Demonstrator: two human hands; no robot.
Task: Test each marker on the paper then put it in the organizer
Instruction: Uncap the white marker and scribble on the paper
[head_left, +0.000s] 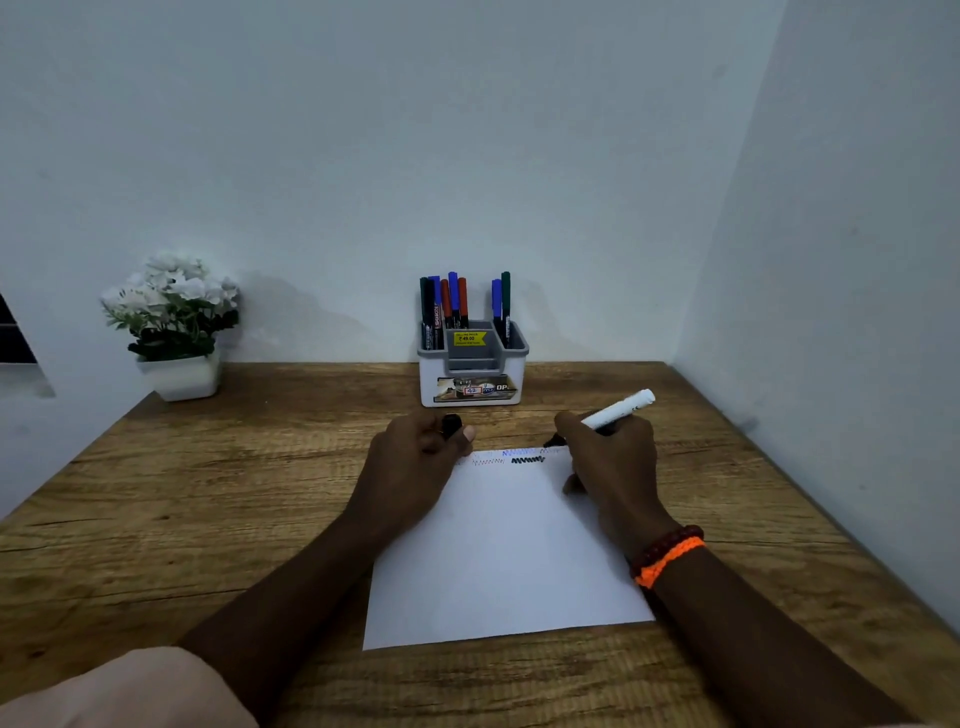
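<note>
Marker (618, 409), white-barrelled, sits pinched in my right hand (608, 457), tip at the paper (504, 551)'s far edge, about one o'clock, beside a dark zigzag (528, 460). My left hand (415, 457) curls round the cap (451, 425), pinning the sheet. Risks: the tip running off onto the surface (208, 493), or smearing wet ink. The organizer (471, 364) stands at twelve o'clock.

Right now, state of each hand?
Left hand: closed on a black cap, resting at the paper edge.
Right hand: gripping the white marker, tip at the paper.
</note>
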